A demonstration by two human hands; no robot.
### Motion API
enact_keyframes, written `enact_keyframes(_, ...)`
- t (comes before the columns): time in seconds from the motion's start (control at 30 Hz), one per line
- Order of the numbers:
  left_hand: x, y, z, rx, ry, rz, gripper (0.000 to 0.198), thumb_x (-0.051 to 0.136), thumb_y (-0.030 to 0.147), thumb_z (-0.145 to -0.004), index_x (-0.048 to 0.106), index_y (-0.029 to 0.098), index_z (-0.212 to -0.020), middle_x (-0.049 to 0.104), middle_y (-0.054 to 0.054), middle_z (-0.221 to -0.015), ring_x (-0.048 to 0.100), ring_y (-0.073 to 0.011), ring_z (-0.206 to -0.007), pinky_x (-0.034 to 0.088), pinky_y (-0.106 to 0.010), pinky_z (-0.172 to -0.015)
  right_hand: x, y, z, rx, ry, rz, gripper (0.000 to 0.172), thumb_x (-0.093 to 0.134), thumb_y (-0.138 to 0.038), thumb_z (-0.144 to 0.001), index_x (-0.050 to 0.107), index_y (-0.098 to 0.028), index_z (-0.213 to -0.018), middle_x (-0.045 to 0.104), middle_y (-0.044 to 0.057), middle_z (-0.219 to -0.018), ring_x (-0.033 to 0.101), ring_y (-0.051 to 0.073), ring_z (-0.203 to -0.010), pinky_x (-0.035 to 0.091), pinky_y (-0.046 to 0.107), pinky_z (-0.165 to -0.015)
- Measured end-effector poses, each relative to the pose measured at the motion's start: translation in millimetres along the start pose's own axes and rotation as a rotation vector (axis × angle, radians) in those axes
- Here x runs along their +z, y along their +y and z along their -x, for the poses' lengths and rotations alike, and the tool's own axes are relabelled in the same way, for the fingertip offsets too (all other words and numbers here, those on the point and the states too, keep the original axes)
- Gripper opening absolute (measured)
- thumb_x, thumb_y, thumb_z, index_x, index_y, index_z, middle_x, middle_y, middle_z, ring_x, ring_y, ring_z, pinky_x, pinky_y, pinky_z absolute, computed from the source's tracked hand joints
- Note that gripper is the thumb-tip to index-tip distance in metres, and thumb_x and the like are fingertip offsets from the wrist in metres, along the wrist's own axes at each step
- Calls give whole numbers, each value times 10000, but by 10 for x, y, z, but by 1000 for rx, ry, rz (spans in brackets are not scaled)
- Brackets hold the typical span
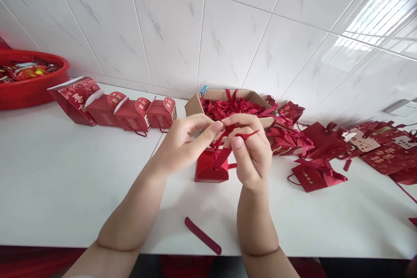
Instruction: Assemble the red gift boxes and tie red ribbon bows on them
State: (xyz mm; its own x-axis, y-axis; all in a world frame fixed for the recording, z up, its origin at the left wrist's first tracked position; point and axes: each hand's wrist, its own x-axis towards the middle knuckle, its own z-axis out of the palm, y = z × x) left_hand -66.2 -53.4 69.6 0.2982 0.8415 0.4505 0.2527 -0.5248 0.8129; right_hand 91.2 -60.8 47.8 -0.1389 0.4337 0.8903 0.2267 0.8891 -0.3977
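Above a small red gift box (pixel 211 173) on the white table, both my hands are pinched on a red ribbon (pixel 223 156) that runs down to the box top. My left hand (pixel 192 141) has thumb and forefinger together at the ribbon's upper part. Close beside it, my right hand (pixel 250 150) grips the ribbon between thumb and fingers, and a pointed end sticks out past the fingers. The part of the ribbon between the fingertips is mostly hidden. Nearer the table's front edge lies a dark red strap (pixel 202 235) with a hole at each end.
Behind my hands stands a cardboard carton (pixel 193 106) full of red ribbons, with a blue binder clip (pixel 203 90). Red boxes (pixel 132 115) line up at left beside a red basin (pixel 32 91) of wrapped items. A bow-tied box (pixel 317 176) and several red bags (pixel 329 139) are at right.
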Motion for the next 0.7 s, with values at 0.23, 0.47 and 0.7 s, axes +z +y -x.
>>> enact_keyframes(0.23,-12,49,33,25,-169,191,288,507,347,-930,640,172,-744,598,-5,-717,537,-117,-694,419,-234,-623,-5,5,25,20,-56,-182,197,442,-232,-937,557,-220,-778,620,59,-1172,622,240,-1064,556,424,-858)
enact_keyframes(0.47,2,8,63,21,-260,328,341,487,396,-932,597,168,-703,532,-10,-630,507,-123,-604,397,-256,-536,17,8,37,58,-128,-319,248,427,-300,-947,501,-223,-723,605,51,-1282,585,275,-1175,508,492,-974)
enact_keyframes(0.7,61,48,64,71,-44,282,375,521,339,-918,554,163,-589,476,6,-563,455,-102,-549,371,-250,-510,10,33,25,143,-137,-243,308,425,-402,-944,559,-224,-732,546,46,-1351,516,288,-1253,451,505,-1042)
